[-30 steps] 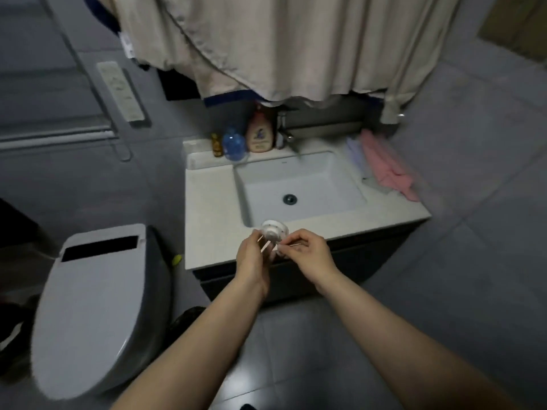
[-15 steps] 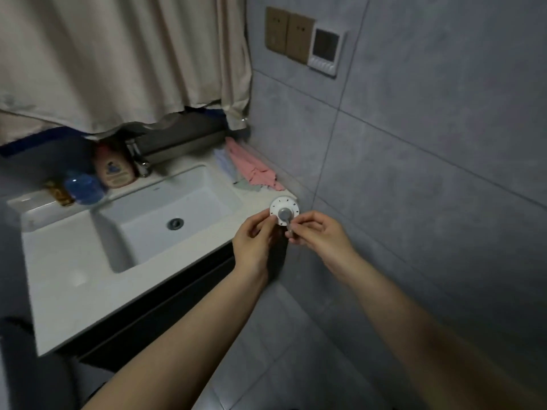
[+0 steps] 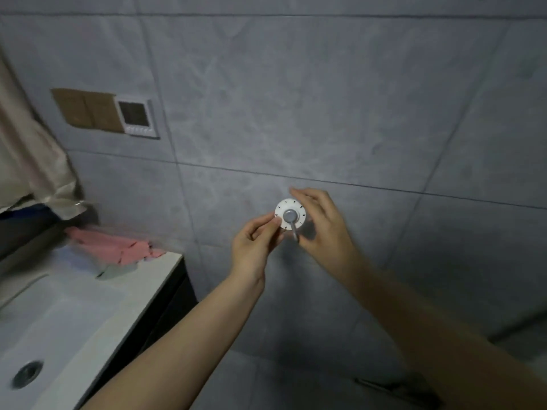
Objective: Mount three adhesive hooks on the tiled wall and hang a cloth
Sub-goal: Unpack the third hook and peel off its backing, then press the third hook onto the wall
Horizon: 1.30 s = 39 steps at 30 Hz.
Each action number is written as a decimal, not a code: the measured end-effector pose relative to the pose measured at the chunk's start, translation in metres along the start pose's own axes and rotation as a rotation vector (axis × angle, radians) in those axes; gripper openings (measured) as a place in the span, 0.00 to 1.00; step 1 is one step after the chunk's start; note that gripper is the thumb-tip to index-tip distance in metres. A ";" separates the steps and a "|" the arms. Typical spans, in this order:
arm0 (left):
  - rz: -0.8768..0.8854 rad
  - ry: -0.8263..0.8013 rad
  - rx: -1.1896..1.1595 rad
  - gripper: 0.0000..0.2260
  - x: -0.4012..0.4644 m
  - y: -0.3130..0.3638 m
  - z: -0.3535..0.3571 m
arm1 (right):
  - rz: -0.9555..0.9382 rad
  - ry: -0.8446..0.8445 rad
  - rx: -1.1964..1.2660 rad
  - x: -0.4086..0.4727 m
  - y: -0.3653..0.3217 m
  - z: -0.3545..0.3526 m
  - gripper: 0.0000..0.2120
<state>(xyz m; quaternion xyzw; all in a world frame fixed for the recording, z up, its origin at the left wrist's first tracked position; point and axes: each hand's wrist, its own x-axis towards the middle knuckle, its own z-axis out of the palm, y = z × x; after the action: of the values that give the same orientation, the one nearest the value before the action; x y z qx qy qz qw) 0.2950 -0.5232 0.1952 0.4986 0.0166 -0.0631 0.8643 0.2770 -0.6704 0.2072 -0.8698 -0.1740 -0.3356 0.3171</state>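
Reaching up from the bottom edge of the view: two bare forearms, meeting in front of the tiled wall (image 3: pixel 340 93).

Pinching the left rim of the adhesive hook (image 3: pixel 290 215) between thumb and curled fingers: left hand (image 3: pixel 254 247), grip clamped on the white disc.

Cupping the right side of that same disc: right hand (image 3: pixel 322 229), fingers bent behind and around the rim, index fingertip sticking up just past the top of it, grip also closing on the hook. Hard to tell how firmly.

Facing the camera: round white disc with small dark marks around its face, a grey knob at its centre, a grey prong hanging down from the knob.

Being held up against or just in front of the wall, right below a horizontal grout line; contact with the tile not possible to judge.

Lying crumpled at the far right corner of the white tabletop (image 3: pixel 154 279), touching the wall: pink cloth (image 3: pixel 115 247), well apart from the hands, down and to the left.

Sitting sunk into the tabletop near its front left: sink (image 3: pixel 50 329) with a round drain (image 3: pixel 27 374).

Hanging at the far left edge: beige curtain (image 3: pixel 26 161).

Sitting higher on the wall, upper left: brown switch plates (image 3: pixel 85 109) with a white control panel (image 3: pixel 135 117) touching their right side.
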 end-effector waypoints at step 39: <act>0.541 -0.549 0.154 0.07 -0.073 0.034 0.431 | -0.268 0.348 -0.523 0.040 0.075 -0.454 0.27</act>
<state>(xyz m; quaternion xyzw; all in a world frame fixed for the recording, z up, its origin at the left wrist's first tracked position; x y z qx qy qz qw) 0.2124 -0.8721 0.4475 0.5128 -0.3519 0.0347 0.7823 0.1298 -1.0254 0.4627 -0.8207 -0.1380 -0.5511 0.0614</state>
